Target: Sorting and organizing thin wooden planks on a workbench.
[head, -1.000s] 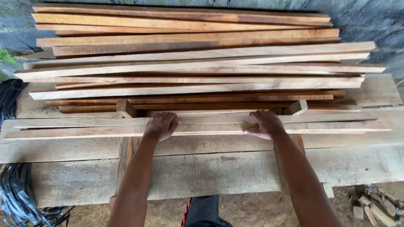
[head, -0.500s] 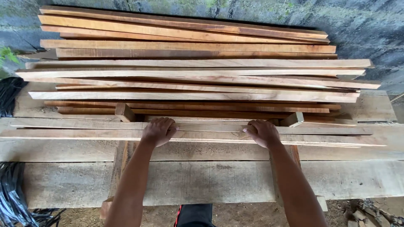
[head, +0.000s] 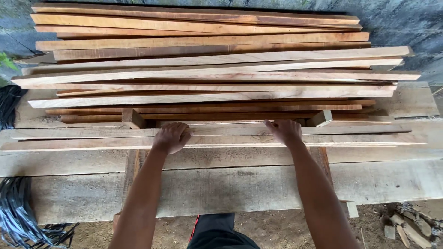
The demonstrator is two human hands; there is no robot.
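Both hands, the left hand point(head: 170, 137) and the right hand point(head: 284, 131), curl closed over a long pale wooden strip point(head: 92, 144) lying across the grey plank worktop point(head: 240, 191). Behind it, stacked timber strips point(head: 207, 74) reach a grey wall point(head: 406, 23); black strapping point(head: 18, 216) lies left, above a dirt floor point(head: 286, 230).

No packages, labels, signs or screens show anywhere in this view.
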